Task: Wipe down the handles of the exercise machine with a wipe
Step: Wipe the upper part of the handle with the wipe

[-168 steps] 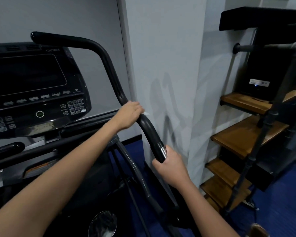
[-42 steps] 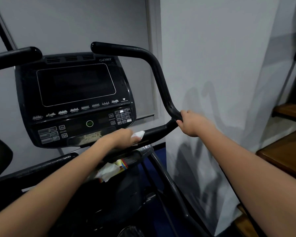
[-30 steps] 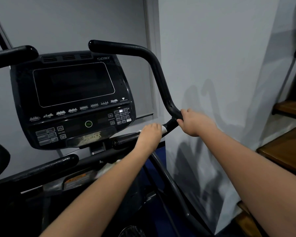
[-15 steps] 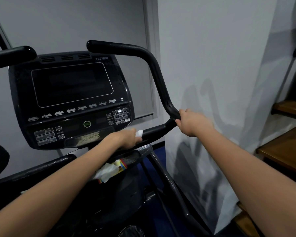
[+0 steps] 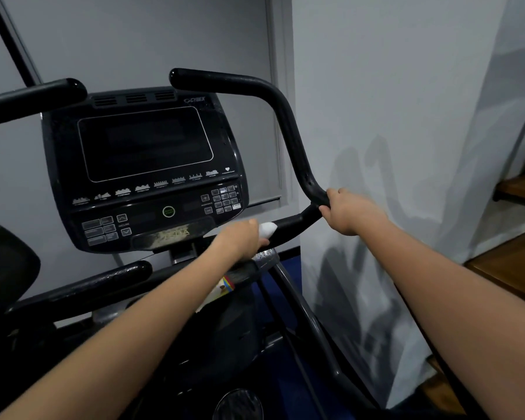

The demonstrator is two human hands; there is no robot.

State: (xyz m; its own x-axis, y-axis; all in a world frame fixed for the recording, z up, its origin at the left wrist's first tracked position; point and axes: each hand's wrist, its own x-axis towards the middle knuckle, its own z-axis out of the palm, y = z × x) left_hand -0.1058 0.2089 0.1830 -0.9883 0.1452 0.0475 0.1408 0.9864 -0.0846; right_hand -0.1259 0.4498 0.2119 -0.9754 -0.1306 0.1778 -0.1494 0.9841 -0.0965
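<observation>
From your head camera, looking down over both forearms at the exercise machine: your left hand (image 5: 240, 239) is curled around the lower, nearly level stretch of the right handle (image 5: 288, 224), gripping the white wipe (image 5: 268, 229) against the bar, with a small fold of wipe poking out past your fingers toward the right. Compared with half a second ago, this hand has slid slightly rightward along the bar, and a second ago it was further right still, almost touching your other hand, so you appear to be rubbing back and forth over this short section rather than moving on. That suggests this part of the handle is nearly done, while the upper curve of the same handle and the left handle (image 5: 34, 97) may still need attention. Your right hand (image 5: 347, 212) is wrapped firmly around the bend where the handle turns upward, steadying it, and has not shifted. Both forearms reach forward, the left crossing low beneath the console (image 5: 146, 171). A wooden shelf (image 5: 515, 189) sits at the far right.
</observation>
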